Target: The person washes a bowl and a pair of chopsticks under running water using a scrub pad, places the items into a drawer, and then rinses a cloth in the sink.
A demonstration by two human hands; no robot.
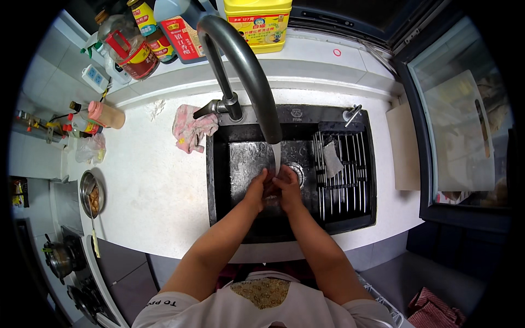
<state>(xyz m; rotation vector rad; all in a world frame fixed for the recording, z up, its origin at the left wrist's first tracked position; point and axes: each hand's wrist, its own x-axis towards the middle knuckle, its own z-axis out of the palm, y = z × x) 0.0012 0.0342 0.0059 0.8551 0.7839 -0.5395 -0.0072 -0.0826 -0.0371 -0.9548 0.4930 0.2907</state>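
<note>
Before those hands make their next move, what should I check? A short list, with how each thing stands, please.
1. Water running: ok, it falls from the tap.
2. Left hand and right hand at the water: ok, close together over the sink.
3. Grip: cannot tell, what lies between them is mostly hidden.
4. Drain clear: cannot tell, the right hand partly covers it.
5. Rack bare: not ok, a pale pad lies on it.
</note>
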